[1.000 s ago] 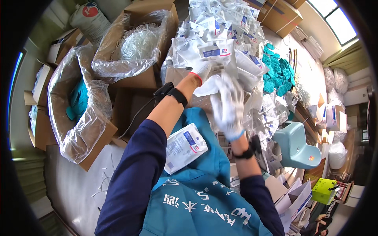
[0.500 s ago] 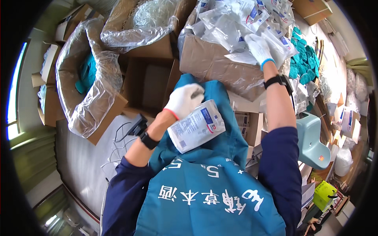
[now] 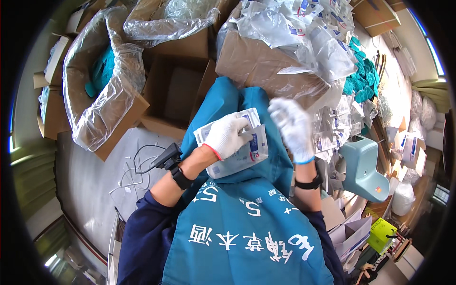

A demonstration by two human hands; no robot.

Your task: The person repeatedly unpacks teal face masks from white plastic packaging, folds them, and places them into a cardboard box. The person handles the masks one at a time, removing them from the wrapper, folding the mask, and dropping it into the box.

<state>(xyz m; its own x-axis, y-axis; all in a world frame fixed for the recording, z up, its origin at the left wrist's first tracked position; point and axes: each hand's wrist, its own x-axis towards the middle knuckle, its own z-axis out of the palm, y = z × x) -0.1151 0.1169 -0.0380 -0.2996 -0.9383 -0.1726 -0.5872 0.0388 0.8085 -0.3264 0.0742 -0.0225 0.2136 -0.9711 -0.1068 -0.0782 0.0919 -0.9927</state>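
Observation:
White plastic packets [image 3: 237, 164] with blue and red print lie in a small overlapping stack on my apron-covered lap. My left hand [image 3: 228, 136], in a white glove with a red cuff, rests over them with its fingers curled onto the upper packet. Just right of the stack, apart from it, is my right hand [image 3: 293, 130] in a white glove with a blue cuff. Motion blurs its fingers, and I see no packet in it. A heap of similar packets [image 3: 285, 35] fills and overflows the large carton [image 3: 261, 64] in front of me.
An open brown box [image 3: 175, 92] stands ahead to the left. Beside it is a plastic-lined carton [image 3: 78, 99] holding teal items [image 3: 102, 71]. More teal pieces [image 3: 363, 71] lie at the right, behind a light-blue plastic stool [image 3: 363, 166]. Cables [image 3: 130, 173] trail across the floor.
My right hand has come back from the packet heap toward my lap. My left hand has moved down onto the packets, where a second one now shows behind the first.

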